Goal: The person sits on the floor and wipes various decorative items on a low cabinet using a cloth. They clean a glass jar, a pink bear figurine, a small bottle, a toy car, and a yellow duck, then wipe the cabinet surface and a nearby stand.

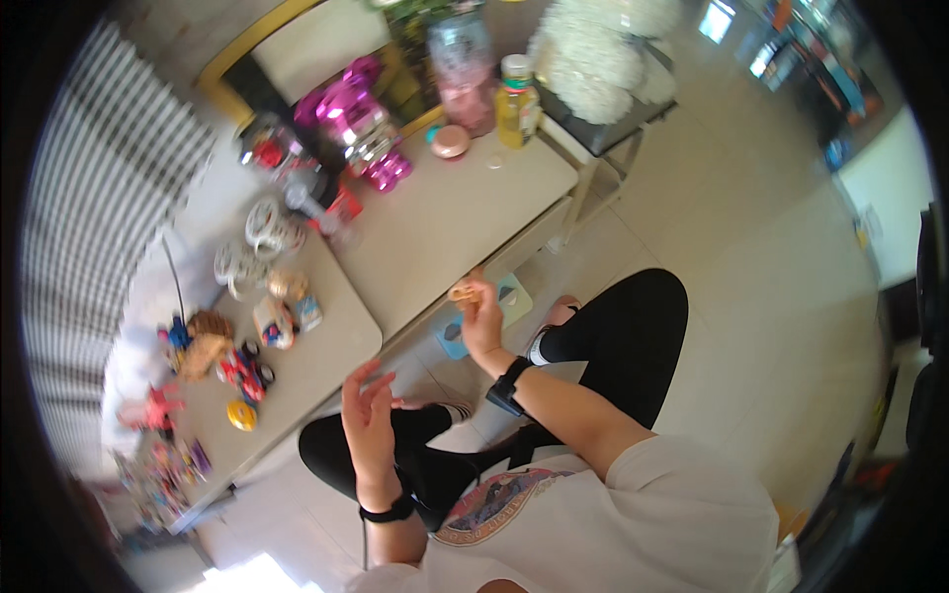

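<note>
Between the fingers of my right hand (483,326) is a small tan-orange object (464,295), too blurred to name exactly. This hand is just off the table's front edge. My left hand (368,422) hangs lower, beside the front edge of the left table (311,378), with its fingers apart and nothing in them. On that table stand a red toy vehicle (246,370), a yellow round toy (242,415), a small boxy toy (274,323) and a brown woven-looking item (207,348). Two white mugs (274,226) with prints are behind them.
The right table (422,230) holds a shiny pink bear figure (356,122), a pink round container (450,141), a bottle of yellow liquid (517,104) and a white cap (494,161). A white plush toy (593,67) sits on a dark stool (615,133). Pink figurines (156,408) stand far left.
</note>
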